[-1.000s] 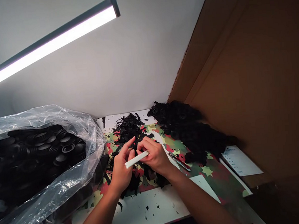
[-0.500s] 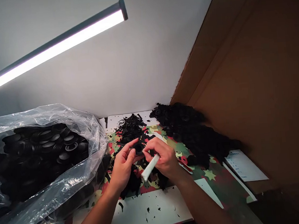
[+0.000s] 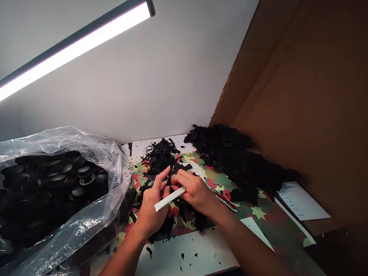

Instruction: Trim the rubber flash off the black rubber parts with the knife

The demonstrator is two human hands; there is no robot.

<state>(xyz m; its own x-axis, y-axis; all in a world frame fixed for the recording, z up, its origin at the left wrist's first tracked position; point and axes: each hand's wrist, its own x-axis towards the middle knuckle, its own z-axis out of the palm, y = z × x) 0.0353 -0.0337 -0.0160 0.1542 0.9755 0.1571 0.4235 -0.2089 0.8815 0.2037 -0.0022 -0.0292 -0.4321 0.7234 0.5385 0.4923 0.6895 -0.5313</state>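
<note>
My left hand (image 3: 153, 207) is closed around a small black round rubber part (image 3: 169, 180), now mostly covered by fingers. My right hand (image 3: 195, 193) grips a tool with a white, stick-like handle (image 3: 170, 199), which points back toward the lower left across my left hand. Its working end is hidden behind the fingers, close to the rubber part. Both hands meet above the camouflage-patterned sheet (image 3: 216, 234), among black scraps (image 3: 161, 153) that lie beneath and beyond them.
At left, a clear plastic bag (image 3: 119, 161) gapes around many black round parts (image 3: 57, 178). A dark heap of black pieces (image 3: 237, 161) runs along the cardboard wall (image 3: 312, 101). Slim red and silver tools (image 3: 226, 203) lie right of my hands, and a printed sheet (image 3: 302, 200) farther right.
The white handle has swung flatter, its free end moving left and up. My right fingers have moved over the black part, whose round opening was visible before. The view has tilted slightly.
</note>
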